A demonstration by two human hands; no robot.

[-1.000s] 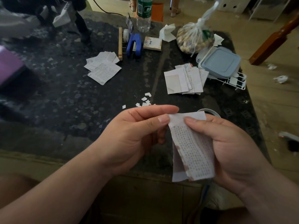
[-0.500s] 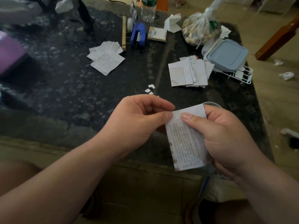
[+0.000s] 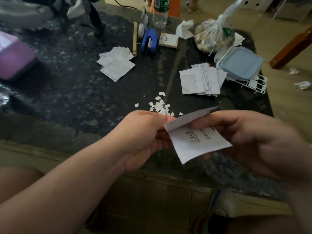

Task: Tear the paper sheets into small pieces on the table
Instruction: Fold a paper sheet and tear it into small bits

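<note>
You hold the folded paper [image 3: 199,146] up over the near edge of the surface [image 3: 84,98], left hand [image 3: 145,137] pinching its left corner, right hand [image 3: 253,141] gripping its right side, so it lies across between your fingers [image 3: 219,121], and the rip likely starts in the middle.

Hands close together, near centre.
Left hand [image 3: 143,137] and right hand [image 3: 249,141] each pinch the paper sheet [image 3: 199,146], fingers curled.
</note>
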